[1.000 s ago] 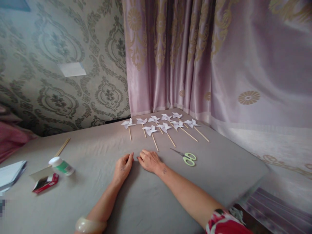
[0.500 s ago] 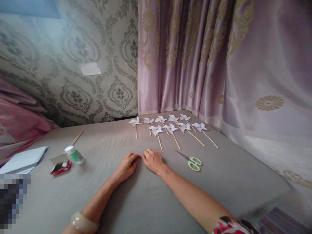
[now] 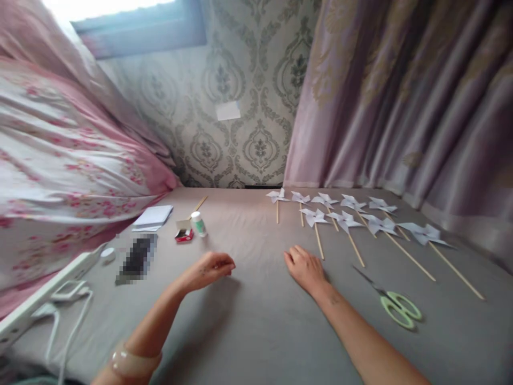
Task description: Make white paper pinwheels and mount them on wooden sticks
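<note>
My left hand [image 3: 211,269] hovers low over the grey cloth, its fingers loosely curled together and nothing visible in them. To its upper left stand a white-and-green glue bottle [image 3: 199,224] and a small open red box [image 3: 184,234] with dark contents. On the cloth rests my right hand [image 3: 305,267], back upward, its fingers curled and partly hidden underneath. Several white paper pinwheels [image 3: 315,217] on wooden sticks lie in two rows beyond it. Scissors with pale green handles [image 3: 401,310] lie to its right, pointing toward the pinwheels.
At the left are a stack of white paper [image 3: 153,217], a blurred-out dark object [image 3: 138,259], a white cap [image 3: 108,255] and a white power strip [image 3: 60,278] with cables. Thin wooden sticks [image 3: 201,203] lie behind the bottle. Curtains [image 3: 360,133] border the right side.
My hands, close together before, are now apart; the left has lifted off the cloth. The view has swung left, bringing in the power strip and the floral curtain.
</note>
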`<state>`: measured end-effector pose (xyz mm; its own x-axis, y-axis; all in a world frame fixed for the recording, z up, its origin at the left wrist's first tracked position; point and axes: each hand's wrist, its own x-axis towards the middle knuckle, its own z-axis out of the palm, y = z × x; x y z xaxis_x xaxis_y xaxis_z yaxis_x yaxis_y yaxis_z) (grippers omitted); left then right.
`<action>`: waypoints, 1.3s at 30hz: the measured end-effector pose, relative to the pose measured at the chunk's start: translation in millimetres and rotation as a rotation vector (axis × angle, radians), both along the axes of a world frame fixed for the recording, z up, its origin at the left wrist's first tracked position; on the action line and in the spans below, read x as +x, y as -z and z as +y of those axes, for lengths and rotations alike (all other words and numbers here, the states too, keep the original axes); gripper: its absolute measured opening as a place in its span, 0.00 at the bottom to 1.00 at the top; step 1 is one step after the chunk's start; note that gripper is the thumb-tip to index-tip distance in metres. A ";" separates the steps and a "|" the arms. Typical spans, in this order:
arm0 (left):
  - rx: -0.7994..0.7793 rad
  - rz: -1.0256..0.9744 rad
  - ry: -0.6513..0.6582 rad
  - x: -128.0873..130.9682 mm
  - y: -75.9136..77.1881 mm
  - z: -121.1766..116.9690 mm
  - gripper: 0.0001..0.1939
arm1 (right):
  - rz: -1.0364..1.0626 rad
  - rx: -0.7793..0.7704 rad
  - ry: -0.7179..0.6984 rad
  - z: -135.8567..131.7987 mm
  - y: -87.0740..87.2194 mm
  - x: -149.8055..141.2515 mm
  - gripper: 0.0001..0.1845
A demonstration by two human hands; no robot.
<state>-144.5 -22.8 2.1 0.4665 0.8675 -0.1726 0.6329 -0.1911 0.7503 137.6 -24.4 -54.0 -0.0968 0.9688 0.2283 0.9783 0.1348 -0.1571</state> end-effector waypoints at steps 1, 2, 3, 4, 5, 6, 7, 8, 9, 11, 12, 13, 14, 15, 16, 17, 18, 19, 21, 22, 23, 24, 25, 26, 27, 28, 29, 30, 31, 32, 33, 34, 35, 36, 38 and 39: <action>0.000 -0.015 -0.048 -7.1 1.2 -3.2 0.18 | -0.018 0.015 0.002 -0.3 1.7 0.5 0.14; -0.004 -0.030 -0.096 -14.3 2.4 -6.6 0.18 | -0.035 0.034 0.004 -0.6 3.6 1.1 0.14; -0.007 -0.047 -0.145 -21.4 3.6 -10.1 0.18 | -0.050 0.051 -0.009 -1.0 5.7 1.8 0.14; -0.014 -0.066 -0.190 -28.5 4.5 -13.8 0.19 | -0.063 0.066 -0.016 -1.3 7.9 2.6 0.14; -0.014 -0.086 -0.236 -35.6 5.3 -17.5 0.20 | -0.077 0.075 -0.014 -1.5 10.1 3.5 0.14; -0.008 -0.100 -0.288 -42.6 5.7 -21.3 0.20 | -0.090 0.083 -0.009 -1.4 12.3 4.4 0.15; 0.004 -0.107 -0.336 -49.2 5.8 -25.0 0.21 | -0.100 0.088 -0.006 -1.2 14.5 5.2 0.15; 0.021 -0.113 -0.386 -55.5 5.6 -28.6 0.22 | -0.107 0.098 -0.010 -0.8 16.5 6.0 0.15; 0.038 -0.119 -0.428 -61.3 5.0 -31.9 0.23 | -0.109 0.113 -0.018 -0.4 18.3 6.7 0.15; 0.076 -0.133 -0.502 -71.4 3.0 -37.5 0.24 | -0.110 0.133 -0.031 0.3 21.2 7.8 0.15; 0.096 -0.144 -0.534 -75.8 1.9 -39.4 0.24 | -0.112 0.145 -0.039 0.5 22.2 8.1 0.15; 0.120 -0.156 -0.566 -80.0 1.0 -40.6 0.23 | -0.112 0.154 -0.044 0.6 23.1 8.4 0.16; 0.142 -0.168 -0.592 -84.2 0.4 -41.0 0.23 | -0.112 0.161 -0.046 0.6 23.7 8.5 0.16; 0.164 -0.182 -0.612 -88.4 0.2 -40.7 0.23 | -0.112 0.166 -0.047 0.6 24.1 8.5 0.16; 0.187 -0.194 -0.628 -92.8 0.4 -39.6 0.23 | -0.111 0.168 -0.044 0.6 24.4 8.4 0.16; 0.208 -0.204 -0.641 -97.4 0.9 -38.0 0.23 | -0.112 0.167 -0.044 0.6 24.5 8.2 0.16; 0.227 -0.211 -0.654 -102.2 1.6 -36.0 0.22 | -0.113 0.167 -0.044 0.6 24.6 8.1 0.16; 0.245 -0.218 -0.670 -107.1 2.3 -33.7 0.22 | -0.115 0.168 -0.047 0.7 24.6 7.9 0.16; 0.279 -0.227 -0.710 -117.5 3.3 -28.7 0.22 | -0.120 0.170 -0.051 0.7 24.9 7.9 0.15; 0.295 -0.228 -0.731 -122.8 3.6 -26.2 0.22 | -0.123 0.171 -0.050 0.8 25.1 8.1 0.15; 0.308 -0.225 -0.750 -128.3 3.6 -23.5 0.22 | -0.126 0.170 -0.048 0.9 25.5 8.4 0.15; 0.322 -0.216 -0.771 -134.0 3.6 -20.6 0.22 | -0.128 0.167 -0.046 1.0 25.9 8.9 0.15; 0.334 -0.195 -0.788 -139.9 3.5 -17.4 0.22 | -0.128 0.163 -0.045 1.1 26.4 9.5 0.15; 0.348 -0.164 -0.805 -146.2 3.3 -13.7 0.21 | -0.127 0.160 -0.042 1.2 26.9 10.1 0.15; 0.366 -0.127 -0.822 -152.8 3.0 -9.5 0.21 | -0.124 0.160 -0.040 1.3 27.4 10.6 0.15; 0.389 -0.081 -0.836 -160.0 2.6 -4.7 0.20 | -0.122 0.162 -0.041 1.4 27.9 11.1 0.15; 0.408 -0.046 -0.853 -167.6 1.9 0.8 0.19 | -0.118 0.166 -0.043 1.5 28.3 11.4 0.16; 0.423 -0.019 -0.871 -175.6 1.0 7.0 0.18 | -0.114 0.170 -0.045 1.5 28.8 11.5 0.16; 0.437 0.010 -0.893 -184.0 -0.2 13.7 0.18 | -0.109 0.175 -0.047 1.5 29.2 11.5 0.15; 0.452 0.043 -0.922 -192.6 -1.7 21.0 0.18 | -0.102 0.180 -0.046 1.4 29.7 11.4 0.15; 0.465 0.080 -0.950 -201.2 -3.4 28.7 0.18 | -0.096 0.183 -0.046 1.3 30.3 11.3 0.15; 0.475 0.120 -0.979 -209.6 -5.4 36.7 0.18 | -0.089 0.188 -0.046 1.2 31.1 11.2 0.15; 0.483 0.163 -1.008 -217.6 -7.4 44.8 0.17 | -0.080 0.193 -0.050 1.2 32.1 11.4 0.15; 0.482 0.205 -1.024 -225.2 -9.4 52.9 0.16 | -0.070 0.198 -0.059 1.2 33.4 11.9 0.15; 0.472 0.284 -1.039 -238.7 -12.9 68.6 0.15 | -0.040 0.200 -0.090 1.7 36.9 14.3 0.15; 0.468 0.319 -1.039 -244.7 -14.4 76.1 0.15 | -0.023 0.198 -0.105 2.2 39.3 16.2 0.15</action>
